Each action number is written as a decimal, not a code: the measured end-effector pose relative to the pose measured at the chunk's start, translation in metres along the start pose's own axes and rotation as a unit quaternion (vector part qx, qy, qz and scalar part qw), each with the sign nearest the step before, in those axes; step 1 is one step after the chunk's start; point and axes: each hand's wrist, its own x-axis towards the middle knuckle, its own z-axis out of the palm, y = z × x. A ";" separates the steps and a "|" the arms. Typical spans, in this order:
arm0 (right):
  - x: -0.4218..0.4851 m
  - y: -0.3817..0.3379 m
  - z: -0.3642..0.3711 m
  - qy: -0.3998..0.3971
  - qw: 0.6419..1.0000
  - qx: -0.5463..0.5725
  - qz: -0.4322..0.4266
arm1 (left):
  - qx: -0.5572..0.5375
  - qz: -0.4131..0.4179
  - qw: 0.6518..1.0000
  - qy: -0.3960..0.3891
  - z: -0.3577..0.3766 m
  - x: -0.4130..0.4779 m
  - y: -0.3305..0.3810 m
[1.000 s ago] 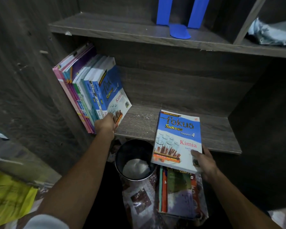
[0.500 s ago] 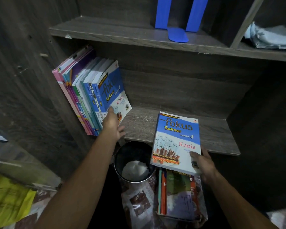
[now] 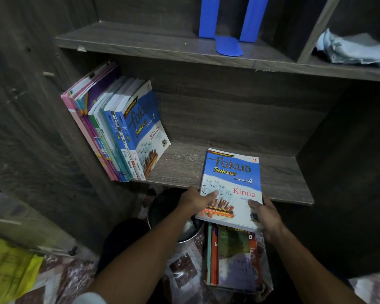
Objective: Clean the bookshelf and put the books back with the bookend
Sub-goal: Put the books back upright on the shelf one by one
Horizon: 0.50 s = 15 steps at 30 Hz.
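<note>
head view: my left hand (image 3: pixel 195 200) pinches and my right hand (image 3: pixel 267 216) grips the kimia book (image 3: pixel 233 181), flat on the lower shelf (image 3: pixel 283 178) front edge, so i can stand it beside the leaning row (image 3: pixel 110 132).

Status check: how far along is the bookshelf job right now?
Done: a row of books leans against the left wall on the lower shelf. In hand: the left hand and right hand hold a Kimia book at the shelf's front edge. Left: the floor stack lies below, and the blue bookend sits on the upper shelf, apart from the row. Whether wiping is finished, I cannot tell.
</note>
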 end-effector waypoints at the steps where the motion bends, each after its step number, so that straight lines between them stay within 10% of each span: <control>1: 0.000 0.000 0.000 -0.004 1.000 0.004 0.001 | 0.023 0.002 1.000 0.016 0.008 0.001 -0.002; 15: -0.001 0.003 -0.005 -0.016 0.999 0.036 -0.020 | 0.093 -0.013 0.995 -0.032 -0.004 0.008 0.009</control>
